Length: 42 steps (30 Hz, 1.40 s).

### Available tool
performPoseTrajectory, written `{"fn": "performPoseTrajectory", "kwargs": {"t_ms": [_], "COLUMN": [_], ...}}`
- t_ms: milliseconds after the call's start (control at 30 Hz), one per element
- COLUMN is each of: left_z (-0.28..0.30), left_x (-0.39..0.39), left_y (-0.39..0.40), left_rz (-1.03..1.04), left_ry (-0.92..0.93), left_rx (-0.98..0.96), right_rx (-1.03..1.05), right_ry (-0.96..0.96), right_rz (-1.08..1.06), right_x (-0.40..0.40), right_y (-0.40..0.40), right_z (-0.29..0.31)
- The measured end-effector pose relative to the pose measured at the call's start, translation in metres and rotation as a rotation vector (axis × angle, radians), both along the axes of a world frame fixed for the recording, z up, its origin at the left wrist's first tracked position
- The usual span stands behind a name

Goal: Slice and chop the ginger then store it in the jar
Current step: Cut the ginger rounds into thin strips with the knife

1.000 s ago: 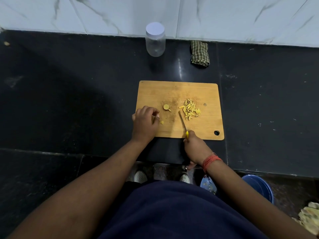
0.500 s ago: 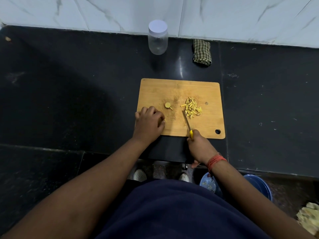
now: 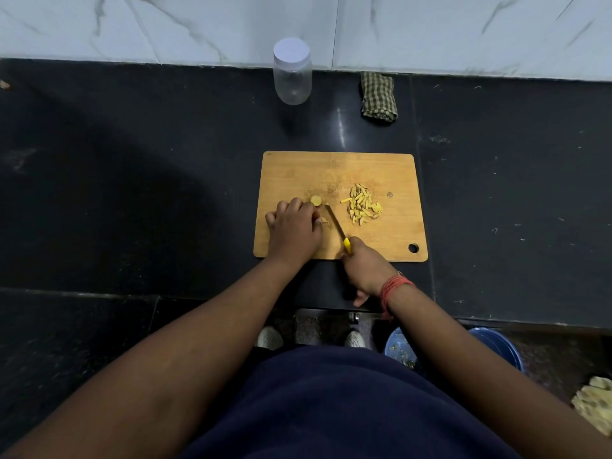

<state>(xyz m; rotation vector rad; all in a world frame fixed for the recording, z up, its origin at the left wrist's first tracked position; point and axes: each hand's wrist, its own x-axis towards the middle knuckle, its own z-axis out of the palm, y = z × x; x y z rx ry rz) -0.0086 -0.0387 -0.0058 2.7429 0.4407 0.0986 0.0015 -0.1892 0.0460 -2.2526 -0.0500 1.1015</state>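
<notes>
While the left hand (image 3: 293, 230) sits knuckles-up on the wooden cutting board (image 3: 390, 240), its fingers curl down over a small ginger piece (image 3: 325, 221), mostly hidden beneath them. Right hand (image 3: 363, 268) grips the yellow handle of a knife (image 3: 337, 226), fingers wrapped round it; thin dark blade angles up-left, its tip close to a round ginger slice (image 3: 316, 200) lying flat just beyond the left fingertips. Board: pale bamboo-toned, rectangular, rounded corners, hanging hole at near right corner, faint scuffing mid-surface. Loose heap of chopped ginger (image 3: 361, 205) right of the blade, short yellow slivers, apart from the knife. Red thread band (image 3: 394, 288) on right wrist.

Counter (image 3: 132, 180) is glossy black speckled stone; white marble-veined tiles behind. Clear plastic jar (image 3: 292, 72) stands upright near the wall, white lid on, nothing visible inside, well apart from the board. Folded green checked cloth (image 3: 378, 96) to its right. Below counter edge, blue bucket (image 3: 500, 346); a blue container (image 3: 399, 351) beside it holds pale scraps.
</notes>
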Motion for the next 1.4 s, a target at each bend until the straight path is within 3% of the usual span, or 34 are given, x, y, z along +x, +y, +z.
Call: {"fn": "performPoseTrajectory", "kwargs": {"t_ms": [167,600,1400], "left_z": [-0.002,0.002,0.002], "left_x": [-0.006,0.006,0.005], "left_y": [0.006,0.009,0.012], "left_rz": [-0.091,-0.102,-0.068], "left_ry": [-0.04,0.004,0.001], "left_rx": [0.003,-0.014,-0.055], "right_rx": [0.002,0.038,-0.062], "right_ry": [-0.043,-0.031,-0.064], "right_rz": [-0.1,-0.055,0.16], "right_x": [-0.001,-0.011,-0.017], "right_y": [-0.011,-0.009,0.007], "right_z": [-0.002,0.004,-0.006]}}
